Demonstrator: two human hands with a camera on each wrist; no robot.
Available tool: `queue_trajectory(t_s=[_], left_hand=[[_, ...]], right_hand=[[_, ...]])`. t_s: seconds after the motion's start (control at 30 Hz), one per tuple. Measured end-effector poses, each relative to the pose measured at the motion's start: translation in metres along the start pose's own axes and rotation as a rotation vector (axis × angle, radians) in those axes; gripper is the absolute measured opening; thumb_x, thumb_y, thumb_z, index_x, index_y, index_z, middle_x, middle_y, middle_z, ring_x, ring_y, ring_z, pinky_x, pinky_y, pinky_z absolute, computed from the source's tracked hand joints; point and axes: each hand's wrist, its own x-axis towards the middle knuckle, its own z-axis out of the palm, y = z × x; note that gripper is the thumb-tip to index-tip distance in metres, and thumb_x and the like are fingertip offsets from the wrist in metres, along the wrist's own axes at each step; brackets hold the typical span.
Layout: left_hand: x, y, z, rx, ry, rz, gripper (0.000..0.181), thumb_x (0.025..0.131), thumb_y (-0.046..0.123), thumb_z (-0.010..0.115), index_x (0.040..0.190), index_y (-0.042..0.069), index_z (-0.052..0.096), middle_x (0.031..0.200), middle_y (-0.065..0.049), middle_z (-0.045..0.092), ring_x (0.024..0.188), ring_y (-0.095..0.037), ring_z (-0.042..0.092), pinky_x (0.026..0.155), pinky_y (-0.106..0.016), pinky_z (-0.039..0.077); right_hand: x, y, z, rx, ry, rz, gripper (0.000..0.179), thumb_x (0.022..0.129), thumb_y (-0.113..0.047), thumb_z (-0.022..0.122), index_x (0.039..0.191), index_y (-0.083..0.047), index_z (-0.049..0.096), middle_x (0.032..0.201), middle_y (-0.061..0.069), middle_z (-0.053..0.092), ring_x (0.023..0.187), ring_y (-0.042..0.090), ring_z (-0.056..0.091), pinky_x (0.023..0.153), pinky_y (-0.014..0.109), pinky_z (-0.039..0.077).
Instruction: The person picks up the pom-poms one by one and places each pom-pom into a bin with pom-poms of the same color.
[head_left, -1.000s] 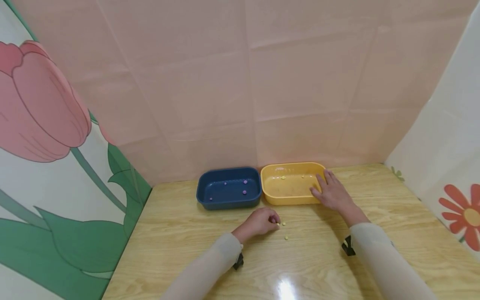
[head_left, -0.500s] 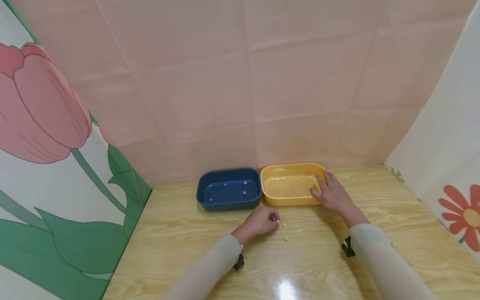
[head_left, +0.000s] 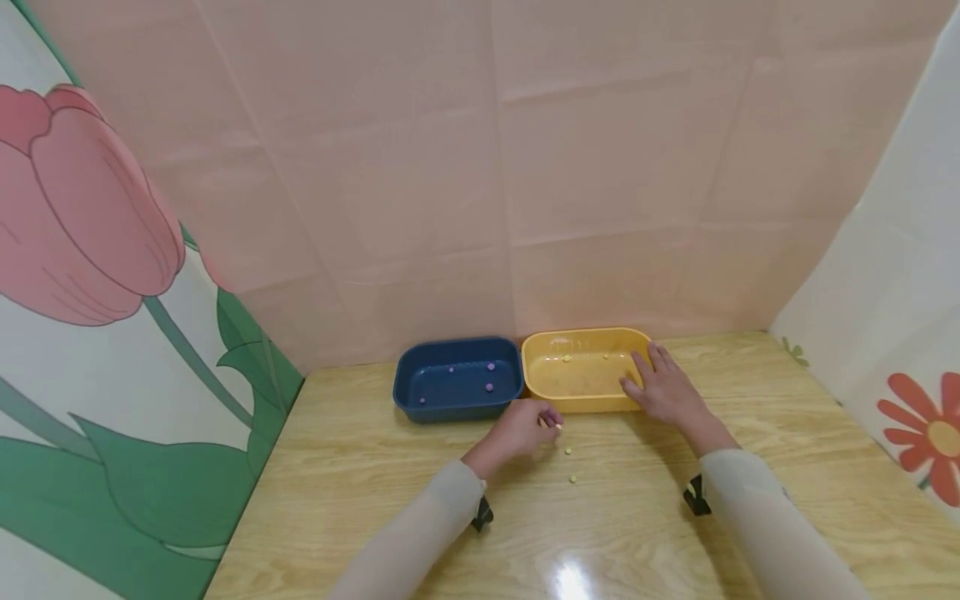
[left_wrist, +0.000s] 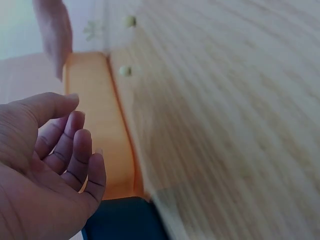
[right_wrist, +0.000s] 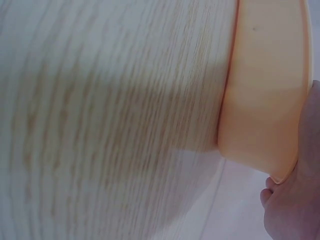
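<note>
My left hand (head_left: 521, 429) pinches a small yellow ball (head_left: 558, 427) between thumb and fingertips, just above the table in front of the yellow basin (head_left: 581, 404). In the left wrist view the ball is hidden by the thumb and fingers. My right hand (head_left: 667, 390) rests on the basin's right end, its fingers spread over the rim. Two more yellow balls, one nearer the basin (head_left: 567, 451) and one closer to me (head_left: 573, 479), lie on the table. Inside the basin are two yellow pieces (head_left: 567, 358).
A dark blue basin (head_left: 457, 412) with several purple balls (head_left: 490, 387) stands against the yellow basin's left side. Behind both rises a pink cloth backdrop (head_left: 495, 208). Flower-printed sheets flank the wooden table (head_left: 337, 483).
My left hand has lifted the small yellow ball off the table and moved slightly away from me toward the yellow basin. The right hand stays where it was.
</note>
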Motion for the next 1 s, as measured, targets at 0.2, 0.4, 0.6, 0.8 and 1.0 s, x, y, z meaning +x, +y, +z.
queue_trajectory(t_s=[0.2, 0.4, 0.6, 0.8, 1.0], left_hand=[[0.004, 0.002, -0.005, -0.014, 0.028, -0.007, 0.003, 0.093, 0.018, 0.075, 0.094, 0.016, 0.074, 0.082, 0.012, 0.064, 0.075, -0.003, 0.056, 0.067, -0.019, 0.047], [0.008, 0.006, -0.010, -0.060, 0.050, -0.019, 0.003, 0.094, 0.018, 0.073, 0.097, 0.017, 0.074, 0.085, 0.011, 0.064, 0.076, -0.005, 0.056, 0.066, -0.021, 0.048], [0.012, 0.012, -0.016, -0.092, 0.061, -0.035, 0.004, 0.095, 0.022, 0.073, 0.097, 0.019, 0.073, 0.087, 0.011, 0.064, 0.078, -0.007, 0.057, 0.070, -0.023, 0.048], [0.018, 0.015, -0.021, -0.124, 0.064, -0.040, 0.004, 0.095, 0.021, 0.073, 0.098, 0.018, 0.073, 0.088, 0.010, 0.065, 0.079, -0.008, 0.058, 0.071, -0.023, 0.049], [0.026, 0.016, -0.026, -0.091, 0.093, -0.019, 0.005, 0.095, 0.024, 0.074, 0.095, 0.019, 0.073, 0.086, 0.010, 0.066, 0.077, -0.007, 0.058, 0.067, -0.023, 0.048]], right_hand=[[-0.001, 0.000, 0.002, 0.010, -0.003, 0.005, 0.078, 0.107, -0.049, 0.038, 0.155, 0.011, 0.026, 0.159, 0.042, 0.006, 0.148, 0.058, 0.005, 0.118, 0.066, 0.011], [-0.001, 0.000, 0.001, 0.006, 0.002, 0.002, 0.077, 0.108, -0.048, 0.038, 0.155, 0.011, 0.026, 0.159, 0.042, 0.006, 0.147, 0.058, 0.005, 0.118, 0.066, 0.011], [-0.002, 0.000, 0.000, 0.003, 0.005, -0.002, 0.076, 0.108, -0.047, 0.038, 0.154, 0.012, 0.026, 0.159, 0.043, 0.006, 0.147, 0.059, 0.005, 0.118, 0.066, 0.011], [-0.001, 0.000, 0.000, 0.014, 0.008, -0.003, 0.077, 0.108, -0.048, 0.038, 0.154, 0.012, 0.027, 0.159, 0.043, 0.006, 0.147, 0.059, 0.006, 0.118, 0.066, 0.011], [-0.001, 0.001, 0.001, 0.005, -0.003, 0.008, 0.079, 0.108, -0.051, 0.035, 0.155, 0.011, 0.025, 0.160, 0.042, 0.004, 0.148, 0.058, 0.006, 0.118, 0.066, 0.010]])
